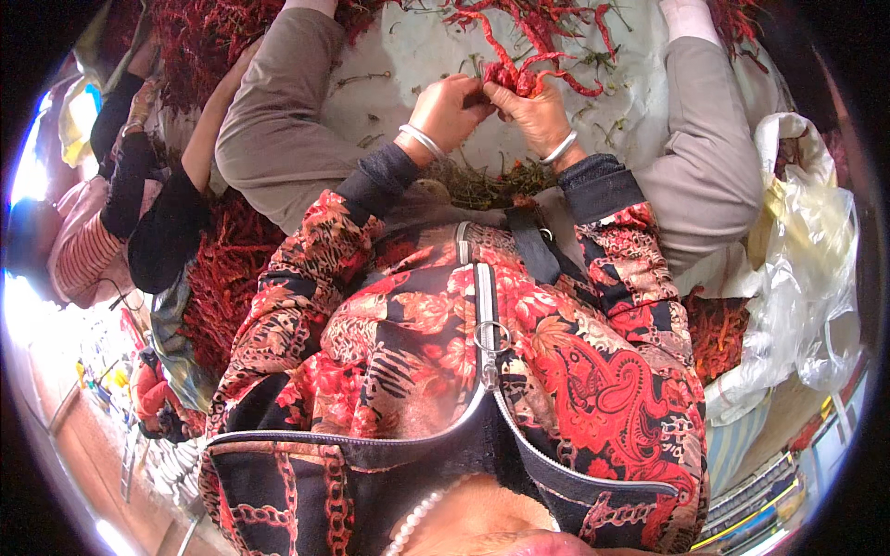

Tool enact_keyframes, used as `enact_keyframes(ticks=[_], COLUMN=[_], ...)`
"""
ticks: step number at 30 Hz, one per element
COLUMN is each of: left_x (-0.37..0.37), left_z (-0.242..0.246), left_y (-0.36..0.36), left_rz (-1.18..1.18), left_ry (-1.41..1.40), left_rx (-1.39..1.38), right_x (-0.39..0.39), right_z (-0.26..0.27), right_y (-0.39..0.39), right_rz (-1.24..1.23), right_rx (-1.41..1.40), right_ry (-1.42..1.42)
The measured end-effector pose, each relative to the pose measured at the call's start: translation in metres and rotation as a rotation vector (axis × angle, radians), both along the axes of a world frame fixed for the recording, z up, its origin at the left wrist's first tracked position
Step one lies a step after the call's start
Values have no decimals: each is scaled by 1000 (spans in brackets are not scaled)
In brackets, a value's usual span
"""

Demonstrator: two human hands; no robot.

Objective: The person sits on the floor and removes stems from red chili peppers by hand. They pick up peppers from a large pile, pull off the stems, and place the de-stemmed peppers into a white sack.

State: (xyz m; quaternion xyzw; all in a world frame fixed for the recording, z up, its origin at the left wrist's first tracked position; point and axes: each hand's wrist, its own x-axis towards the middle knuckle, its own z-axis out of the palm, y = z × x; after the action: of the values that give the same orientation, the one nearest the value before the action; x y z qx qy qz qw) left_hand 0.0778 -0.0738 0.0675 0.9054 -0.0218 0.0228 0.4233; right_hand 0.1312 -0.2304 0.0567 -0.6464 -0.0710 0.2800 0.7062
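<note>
My right hand (539,115) is closed around a bunch of wrinkled dried red chili peppers (518,73), their curled tips pointing away from me. Its thumb presses on the near side of the bunch. My left hand (448,111) meets it at the bunch's left side, fingers bent and fingertips at the stem ends; what they pinch is hidden. A silver-coloured bangle circles each wrist. Beyond the hands, more red chilies (535,24) lie on a pale plastic sheet (389,104) between my outstretched legs. Green-brown stems (494,184) are heaped close to my lap.
Large piles of red chilies lie at the upper left (195,48) and beside my left thigh (229,278). Another person's bare arm (222,104) reaches in at the left, with a further person behind. A clear plastic bag (806,257) and a white sack (744,396) stand at the right.
</note>
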Motion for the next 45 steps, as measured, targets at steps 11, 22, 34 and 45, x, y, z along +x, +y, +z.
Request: enact_keyframes(ticks=[11, 22, 34, 45], left_x=[-10, -13, 73, 24], left_z=[25, 4, -43, -38], left_y=[5, -2, -43, -14], left_rz=[-178, 26, -188, -15], left_ry=[-111, 419, -62, 195], left_rx=[107, -563, 323, -329], right_x=[-1, -3, 30, 9], right_z=[17, 22, 54, 17], right_y=[-11, -10, -74, -37], right_rz=[51, 139, -268, -157], right_rx=[199, -39, 551, -289], right_ry=[16, -318, 221, -160])
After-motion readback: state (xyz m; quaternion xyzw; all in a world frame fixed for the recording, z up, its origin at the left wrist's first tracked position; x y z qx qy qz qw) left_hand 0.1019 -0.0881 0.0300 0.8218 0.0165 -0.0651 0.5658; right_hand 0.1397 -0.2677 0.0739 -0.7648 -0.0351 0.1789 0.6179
